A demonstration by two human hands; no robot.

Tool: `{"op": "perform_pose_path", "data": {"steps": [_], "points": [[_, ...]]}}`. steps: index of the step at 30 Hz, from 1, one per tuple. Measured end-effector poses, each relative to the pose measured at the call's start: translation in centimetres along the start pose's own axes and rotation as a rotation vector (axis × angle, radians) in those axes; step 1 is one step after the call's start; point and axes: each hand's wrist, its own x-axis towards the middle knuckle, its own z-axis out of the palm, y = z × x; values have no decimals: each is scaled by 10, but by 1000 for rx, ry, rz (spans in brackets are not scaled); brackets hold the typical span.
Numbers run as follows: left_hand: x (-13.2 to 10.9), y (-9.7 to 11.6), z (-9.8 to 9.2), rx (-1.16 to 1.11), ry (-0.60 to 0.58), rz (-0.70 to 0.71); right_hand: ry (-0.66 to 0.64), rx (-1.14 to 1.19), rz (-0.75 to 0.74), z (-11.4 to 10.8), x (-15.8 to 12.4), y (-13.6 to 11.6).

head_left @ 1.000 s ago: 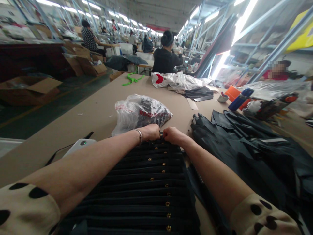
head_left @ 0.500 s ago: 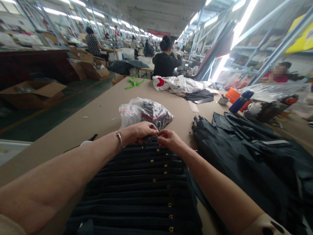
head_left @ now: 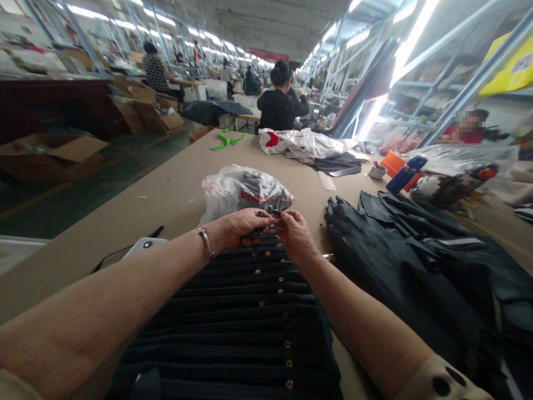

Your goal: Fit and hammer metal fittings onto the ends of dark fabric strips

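Note:
My left hand [head_left: 250, 225], with a bangle on its wrist, is closed around several small black pieces [head_left: 252, 238] whose exact kind I cannot make out. Close beside it, my right hand [head_left: 295, 234] pinches a small dark piece [head_left: 275, 211] between thumb and fingertips. The fingertips of both hands nearly meet. Below them lie overlapping rows of black fabric pieces [head_left: 233, 322], with small gold-coloured metal fittings [head_left: 287, 344] along them. Just beyond my hands sits a clear plastic bag [head_left: 220, 191] with red print and dark contents.
Dark folded fabric [head_left: 400, 250] is heaped on the right of the brown table [head_left: 166, 189]. A phone [head_left: 145, 245] lies by my left forearm. A blue bottle [head_left: 406, 173], a small cup [head_left: 377, 171] and a white plastic bag [head_left: 308, 143] stand farther back. A co-worker [head_left: 278, 105] sits beyond.
My right hand has shifted slightly right and its fingers have turned upward, with a small dark piece now showing at the fingertips. More of the phone shows beside my left arm.

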Motion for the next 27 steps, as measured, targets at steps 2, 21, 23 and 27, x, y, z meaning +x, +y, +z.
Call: {"op": "perform_pose_path", "data": {"steps": [2, 21, 23, 27], "points": [[0, 0, 0, 4, 21, -18, -34, -8, -57, -4, 2, -6], [20, -7, 25, 420, 57, -46, -599, -886, 74, -49, 16, -4], [20, -5, 25, 474, 64, -46, -601, -951, 83, -49, 18, -5], [20, -1, 24, 567, 118, -83, -464, -1200, -34, -54, 21, -5]]}}
